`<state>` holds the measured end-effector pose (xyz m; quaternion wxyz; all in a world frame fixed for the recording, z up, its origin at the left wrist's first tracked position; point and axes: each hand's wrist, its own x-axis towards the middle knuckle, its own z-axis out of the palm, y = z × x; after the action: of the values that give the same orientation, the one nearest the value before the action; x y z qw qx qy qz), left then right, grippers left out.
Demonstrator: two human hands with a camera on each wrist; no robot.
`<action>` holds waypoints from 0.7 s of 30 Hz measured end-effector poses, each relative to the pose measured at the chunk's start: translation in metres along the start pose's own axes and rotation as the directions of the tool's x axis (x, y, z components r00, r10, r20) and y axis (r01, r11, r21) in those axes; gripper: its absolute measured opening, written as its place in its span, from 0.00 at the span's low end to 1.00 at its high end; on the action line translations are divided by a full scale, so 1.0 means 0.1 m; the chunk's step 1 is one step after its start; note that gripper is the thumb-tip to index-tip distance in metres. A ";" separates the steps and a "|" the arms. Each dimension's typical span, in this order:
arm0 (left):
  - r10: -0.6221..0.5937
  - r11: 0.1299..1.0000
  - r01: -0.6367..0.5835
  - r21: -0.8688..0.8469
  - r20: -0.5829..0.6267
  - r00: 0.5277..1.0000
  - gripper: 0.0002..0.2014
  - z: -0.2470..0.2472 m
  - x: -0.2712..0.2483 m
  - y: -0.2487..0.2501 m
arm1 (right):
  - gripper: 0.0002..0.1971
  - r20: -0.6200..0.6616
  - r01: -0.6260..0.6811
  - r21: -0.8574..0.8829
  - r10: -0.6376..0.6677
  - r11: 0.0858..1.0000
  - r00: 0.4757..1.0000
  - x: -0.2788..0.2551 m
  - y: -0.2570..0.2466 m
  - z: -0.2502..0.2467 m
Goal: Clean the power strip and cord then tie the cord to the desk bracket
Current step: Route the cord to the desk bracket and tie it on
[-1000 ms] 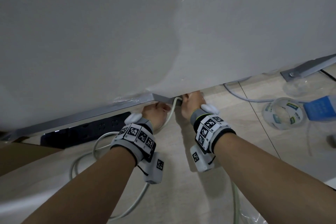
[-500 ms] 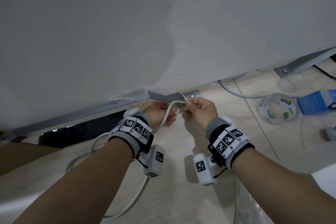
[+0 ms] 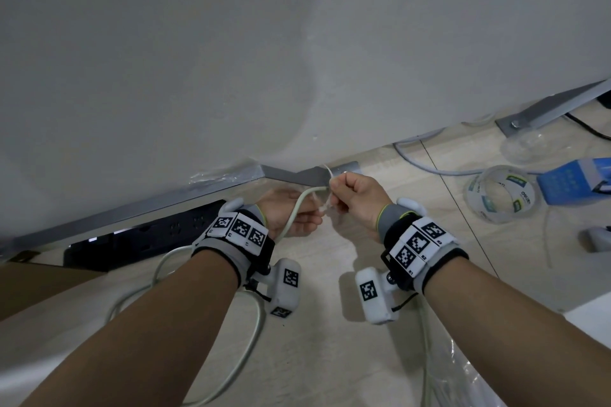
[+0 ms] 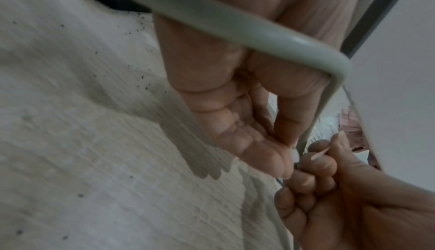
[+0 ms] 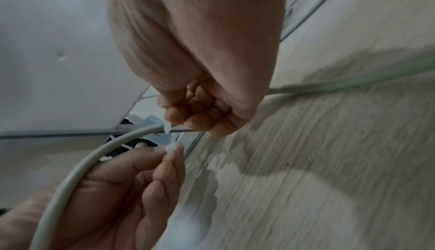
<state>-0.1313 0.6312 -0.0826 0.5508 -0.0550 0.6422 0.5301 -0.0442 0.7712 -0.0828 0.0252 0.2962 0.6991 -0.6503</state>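
Note:
A black power strip (image 3: 148, 238) lies on the floor under the desk edge. Its pale grey cord (image 3: 291, 218) loops up between my hands, just in front of the grey metal desk bracket (image 3: 297, 175). A thin white zip tie (image 3: 329, 205) runs round the cord there. My left hand (image 3: 297, 215) pinches the tie's head (image 4: 294, 156) between thumb and fingertips, and the cord (image 4: 235, 29) crosses over its palm. My right hand (image 3: 357, 195) is a fist and pinches the tie's tail (image 5: 167, 127) just above the head (image 5: 170, 147).
The white desk panel (image 3: 231, 59) fills the upper view. On the floor at right are a clear tape roll (image 3: 502, 195), a blue box (image 3: 575, 178), a second metal foot (image 3: 555, 106) and another grey cable (image 3: 429, 165). Clear plastic (image 3: 463, 383) lies near my right forearm.
Both hands have drawn back from under the desk edge toward me. The right hand now shows fully, pinching the tie's tail, and the cord loop has come out with them.

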 end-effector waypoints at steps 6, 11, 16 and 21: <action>0.002 1.000 -0.002 -0.007 0.004 1.000 0.05 -0.02 0.03 0.00 | 0.14 -0.005 0.005 0.043 -0.005 0.999 1.000 0.00 0.02 0.03; 0.007 0.999 -0.007 -0.045 0.016 1.000 0.05 -0.01 0.02 -0.01 | 0.13 -0.003 0.026 0.023 -0.026 0.999 1.000 0.00 0.02 0.03; 0.017 0.997 -0.018 -0.077 -0.008 1.000 0.05 0.00 0.00 -0.01 | 0.13 0.006 0.043 0.021 -0.043 0.999 0.999 0.01 0.02 0.01; 0.021 0.997 -0.022 -0.077 -0.015 1.000 0.05 0.02 0.01 0.00 | 0.12 0.001 0.029 0.037 -0.029 0.999 1.000 0.02 0.03 0.01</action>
<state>-0.1301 0.6328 -0.0830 0.5381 -0.0730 0.6258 0.5599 -0.0450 0.7711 -0.0867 0.0109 0.2859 0.6913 -0.6635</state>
